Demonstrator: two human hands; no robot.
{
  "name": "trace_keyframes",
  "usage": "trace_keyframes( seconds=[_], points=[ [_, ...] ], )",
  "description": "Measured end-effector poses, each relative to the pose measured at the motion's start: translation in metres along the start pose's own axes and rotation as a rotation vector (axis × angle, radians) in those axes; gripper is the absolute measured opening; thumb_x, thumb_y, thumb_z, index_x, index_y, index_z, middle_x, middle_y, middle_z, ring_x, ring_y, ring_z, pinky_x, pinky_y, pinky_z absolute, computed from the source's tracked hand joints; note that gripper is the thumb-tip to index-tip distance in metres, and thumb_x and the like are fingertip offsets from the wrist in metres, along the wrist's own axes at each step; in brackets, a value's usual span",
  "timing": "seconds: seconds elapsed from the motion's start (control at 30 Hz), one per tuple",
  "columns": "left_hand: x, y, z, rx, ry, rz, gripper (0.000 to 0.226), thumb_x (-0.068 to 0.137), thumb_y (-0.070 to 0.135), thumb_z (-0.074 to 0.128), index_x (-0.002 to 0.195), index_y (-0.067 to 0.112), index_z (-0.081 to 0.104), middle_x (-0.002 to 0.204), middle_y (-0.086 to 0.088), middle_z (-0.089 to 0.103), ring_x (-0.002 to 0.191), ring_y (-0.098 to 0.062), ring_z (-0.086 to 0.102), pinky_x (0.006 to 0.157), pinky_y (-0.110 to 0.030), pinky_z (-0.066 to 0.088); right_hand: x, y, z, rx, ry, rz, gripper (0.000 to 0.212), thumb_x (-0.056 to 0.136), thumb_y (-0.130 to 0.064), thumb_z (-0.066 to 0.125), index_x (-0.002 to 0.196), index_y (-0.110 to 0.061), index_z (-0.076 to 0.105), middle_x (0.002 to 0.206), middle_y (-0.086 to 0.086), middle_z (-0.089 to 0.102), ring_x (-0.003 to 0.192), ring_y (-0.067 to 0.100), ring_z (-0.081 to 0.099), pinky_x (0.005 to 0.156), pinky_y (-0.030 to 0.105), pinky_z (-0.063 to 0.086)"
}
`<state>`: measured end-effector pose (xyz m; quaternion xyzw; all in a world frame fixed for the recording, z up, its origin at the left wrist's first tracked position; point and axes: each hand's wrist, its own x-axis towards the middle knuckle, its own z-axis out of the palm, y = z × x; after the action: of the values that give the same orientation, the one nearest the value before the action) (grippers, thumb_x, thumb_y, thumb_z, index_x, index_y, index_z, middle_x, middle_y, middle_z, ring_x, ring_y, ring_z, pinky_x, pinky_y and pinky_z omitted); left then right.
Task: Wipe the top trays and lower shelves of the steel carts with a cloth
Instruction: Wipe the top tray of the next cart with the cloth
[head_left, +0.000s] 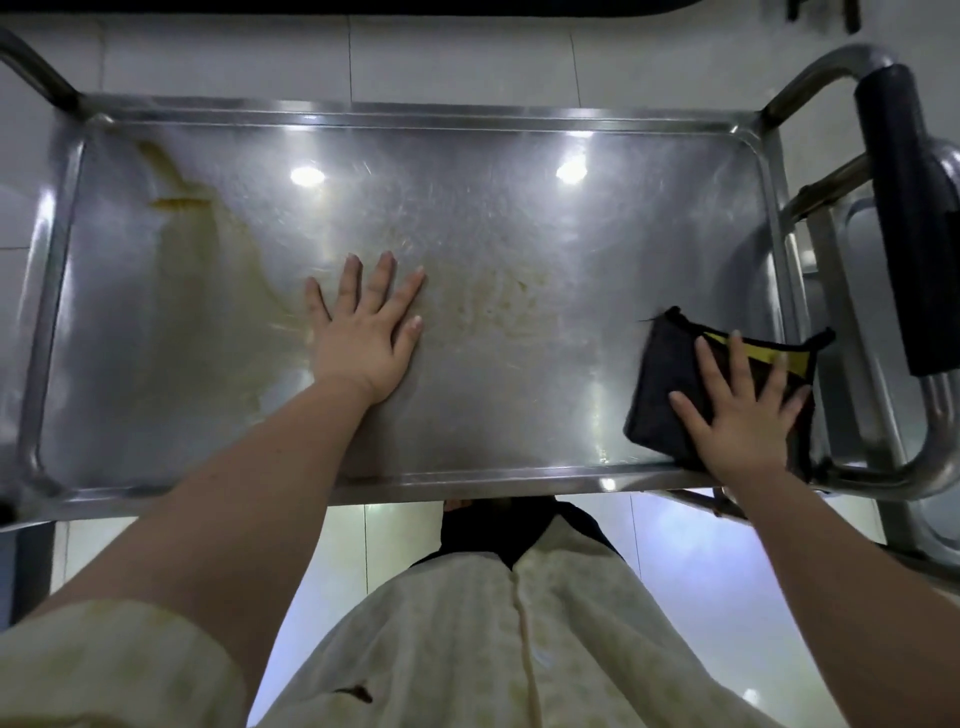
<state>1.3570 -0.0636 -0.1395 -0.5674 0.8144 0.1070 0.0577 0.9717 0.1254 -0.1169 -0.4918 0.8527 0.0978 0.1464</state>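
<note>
Cloth pressed flat at the near right corner of the steel top tray
The right hand lies on the dark grey, yellow-edged cloth, fingers spread straight, clutching nothing. The left hand rests palm down near the tray's middle, well apart from the cloth, fingers straight and released. Brownish stains streak the tray's left part and centre. A black-padded handle stands beside the right end
</note>
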Motion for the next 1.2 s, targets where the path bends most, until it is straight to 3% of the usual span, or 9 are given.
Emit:
trace_keyframes(
  seconds=[0.1,0.23,0.3,0.47,0.67,0.8,1.03,1.2],
  points=[
    [0.000,-0.001,0.001,0.001,-0.002,0.001,0.055,0.099,0.054,0.017,0.152,0.047,0.003,0.164,0.009,-0.003,0.149,-0.027,-0.008,0.113,-0.065,-0.009,-0.010,-0.038,0.007,-0.009,0.025,-0.082,0.076,0.082,-0.079,0.012,0.151,-0.048,0.006,0.164,-0.006,0.003,0.144,0.050,0.000,0.109,0.073,0.002],
    [-0.001,-0.001,0.002,-0.007,0.006,-0.001,0.055,0.099,0.054,0.014,0.152,0.047,0.003,0.164,0.010,-0.004,0.150,-0.027,-0.007,0.113,-0.064,-0.008,-0.037,-0.136,0.024,-0.073,0.073,-0.470,0.067,0.089,-0.075,0.020,0.151,-0.049,0.013,0.163,0.000,0.012,0.142,0.055,0.003,0.108,0.074,0.000],
    [-0.003,-0.002,0.002,-0.012,0.023,-0.011,0.054,0.099,0.054,0.013,0.152,0.047,0.002,0.164,0.010,-0.003,0.150,-0.026,-0.006,0.114,-0.063,-0.007,-0.033,-0.173,0.023,-0.072,0.074,-0.568,0.066,0.090,-0.076,0.017,0.151,-0.051,0.012,0.164,-0.001,0.010,0.143,0.053,0.002,0.108,0.074,-0.002],
    [-0.004,-0.001,0.006,-0.037,0.047,-0.027,0.055,0.098,0.056,0.015,0.152,0.049,0.007,0.163,0.009,0.006,0.150,-0.026,0.002,0.115,-0.061,-0.006,0.066,-0.211,-0.012,-0.025,0.099,-0.466,0.066,0.086,-0.079,0.008,0.147,-0.057,-0.007,0.164,-0.005,-0.001,0.144,0.048,-0.008,0.107,0.071,-0.012],
    [-0.001,-0.004,0.010,-0.025,0.083,-0.005,0.055,0.098,0.056,0.019,0.152,0.049,0.011,0.163,0.009,0.011,0.150,-0.028,0.009,0.115,-0.061,-0.006,0.201,-0.263,-0.063,-0.022,0.020,-0.330,0.069,0.083,-0.081,0.007,0.146,-0.057,-0.007,0.163,-0.008,-0.009,0.144,0.048,-0.012,0.107,0.072,-0.011],
    [-0.001,-0.001,0.007,-0.009,0.079,-0.008,0.055,0.098,0.056,0.020,0.152,0.048,0.012,0.163,0.009,0.009,0.150,-0.027,0.009,0.115,-0.062,-0.005,0.167,-0.252,-0.052,-0.004,0.048,-0.353,0.068,0.087,-0.077,0.006,0.149,-0.052,-0.005,0.164,-0.005,-0.006,0.144,0.048,-0.011,0.108,0.071,-0.010],
    [-0.002,0.000,0.004,-0.009,0.057,-0.014,0.055,0.098,0.056,0.017,0.152,0.047,0.010,0.163,0.009,0.007,0.150,-0.026,0.007,0.115,-0.063,-0.002,0.003,-0.173,0.010,-0.044,0.054,-0.629,0.066,0.093,-0.071,0.022,0.153,-0.043,0.015,0.163,0.002,0.012,0.145,0.051,0.002,0.109,0.074,0.002],
    [0.001,-0.003,0.003,-0.002,0.047,-0.023,0.055,0.099,0.055,0.020,0.152,0.047,0.010,0.163,0.009,0.009,0.150,-0.026,0.008,0.115,-0.064,0.001,0.073,-0.201,-0.017,-0.038,0.118,-0.605,0.065,0.091,-0.072,0.019,0.151,-0.048,0.012,0.163,-0.001,0.015,0.145,0.048,0.005,0.111,0.070,-0.003]
  ],
)
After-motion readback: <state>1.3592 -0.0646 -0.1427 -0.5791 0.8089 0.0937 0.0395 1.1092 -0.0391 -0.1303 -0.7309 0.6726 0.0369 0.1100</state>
